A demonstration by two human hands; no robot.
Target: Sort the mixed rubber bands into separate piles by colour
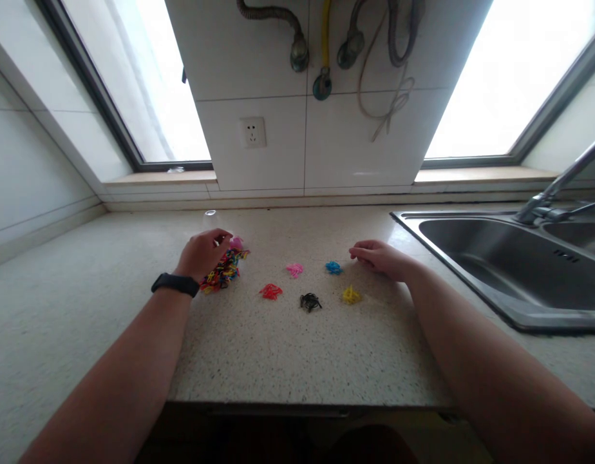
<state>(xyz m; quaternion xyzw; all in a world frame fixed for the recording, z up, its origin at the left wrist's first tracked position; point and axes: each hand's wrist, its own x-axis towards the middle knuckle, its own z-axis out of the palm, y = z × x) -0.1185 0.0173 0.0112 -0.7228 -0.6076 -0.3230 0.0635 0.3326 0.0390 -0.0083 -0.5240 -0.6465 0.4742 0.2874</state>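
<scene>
A mixed heap of small coloured rubber bands (223, 269) lies on the counter, with my left hand (204, 250) over its left side. The left fingers are curled together at the tips; whatever they pinch is too small to make out. My right hand (380, 258) rests on the counter just right of a small blue pile (333, 267), thumb and fingers closed, their contents hidden. Between the hands are more single-colour piles: pink (294, 270), red (271, 292), black (310, 301) and yellow (351, 295).
Behind my left hand stands a clear plastic cup (210, 218). A steel sink (471, 258) with a faucet (543, 203) takes up the right side. The tiled wall (259, 167) with a socket (254, 132) and pipes rises at the back. The counter's front edge (307, 405) is near me.
</scene>
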